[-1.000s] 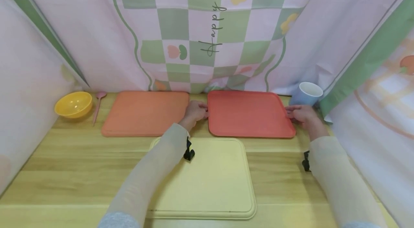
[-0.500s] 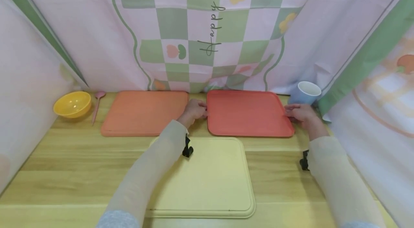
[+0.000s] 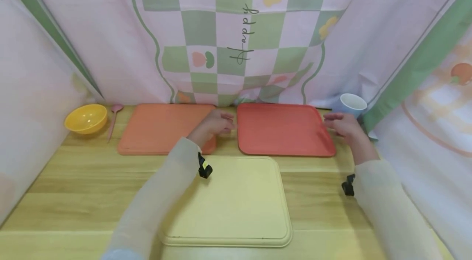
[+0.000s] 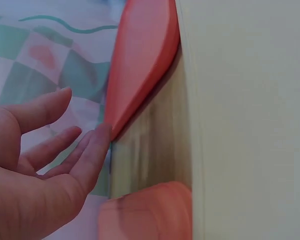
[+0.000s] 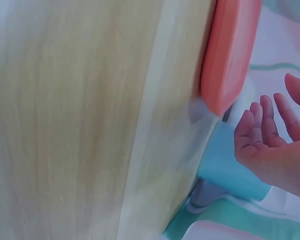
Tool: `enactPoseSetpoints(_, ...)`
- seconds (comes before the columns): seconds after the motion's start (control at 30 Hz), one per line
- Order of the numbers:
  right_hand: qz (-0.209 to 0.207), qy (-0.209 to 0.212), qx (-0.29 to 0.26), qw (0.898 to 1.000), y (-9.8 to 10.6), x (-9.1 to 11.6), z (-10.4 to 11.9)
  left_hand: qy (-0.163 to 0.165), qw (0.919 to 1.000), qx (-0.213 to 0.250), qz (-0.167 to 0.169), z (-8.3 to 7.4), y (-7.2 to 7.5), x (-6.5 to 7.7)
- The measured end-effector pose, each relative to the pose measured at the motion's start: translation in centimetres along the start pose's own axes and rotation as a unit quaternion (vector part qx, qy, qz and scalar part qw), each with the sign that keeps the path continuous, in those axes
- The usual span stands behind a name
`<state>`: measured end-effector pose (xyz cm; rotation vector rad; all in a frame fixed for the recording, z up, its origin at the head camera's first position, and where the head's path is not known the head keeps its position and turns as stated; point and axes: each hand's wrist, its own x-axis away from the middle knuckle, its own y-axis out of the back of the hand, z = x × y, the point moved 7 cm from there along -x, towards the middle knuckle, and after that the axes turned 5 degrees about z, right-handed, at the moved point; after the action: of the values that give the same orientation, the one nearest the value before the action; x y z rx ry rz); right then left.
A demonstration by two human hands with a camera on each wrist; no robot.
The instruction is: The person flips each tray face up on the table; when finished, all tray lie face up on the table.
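A red tray (image 3: 282, 129) lies flat at the back of the table, right of the middle. My left hand (image 3: 217, 123) is by its left edge, over the right side of an orange tray (image 3: 162, 129); its fingers are loosely bent and hold nothing. In the left wrist view the left hand's fingertips overlap the red tray's (image 4: 140, 65) edge. My right hand (image 3: 343, 123) is just off the red tray's right edge, in front of a light blue cup (image 3: 353, 103), fingers relaxed with nothing in them. The right wrist view shows the right hand (image 5: 275, 135) apart from the red tray (image 5: 230, 55).
A pale yellow tray (image 3: 236, 202) lies at the front middle, partly under my left forearm. At the back left stand a yellow bowl (image 3: 86, 119) and a pink spoon (image 3: 113, 120). Patterned curtain cloth (image 3: 236, 26) hangs behind the table and along both sides.
Both hands have come off the red tray's edges. The left hand has drawn slightly left and up, the right hand slightly up. The trays stay where they were.
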<state>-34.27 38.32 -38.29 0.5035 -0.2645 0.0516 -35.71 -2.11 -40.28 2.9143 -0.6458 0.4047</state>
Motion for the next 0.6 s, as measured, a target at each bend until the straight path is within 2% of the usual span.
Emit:
enactPoseSetpoints(0.13, 0.003, 0.031, -0.022, 0.999, -1.3, 0.6, 1.3, -0.008, 0.9999, 0.001, 0.011, -0.4, 0.4, 1.0)
enactPoseSetpoints(0.23, 0.004, 0.048, -0.016, 0.999, -2.2, 1.1, 2.3, -0.017, 0.9997, -0.009, 0.013, -0.6, 0.8, 1.9)
enactPoseSetpoints(0.4, 0.036, 0.045, 0.008, 0.998, -3.9, 1.8, 3.8, -0.030, 0.9990, -0.033, 0.005, -0.9, 1.6, 3.7)
enactPoseSetpoints(0.6, 0.071, 0.050, 0.007, 0.996, -5.5, 2.7, 5.3, -0.054, 0.9968, -0.059, 0.003, -1.3, 2.4, 5.7)
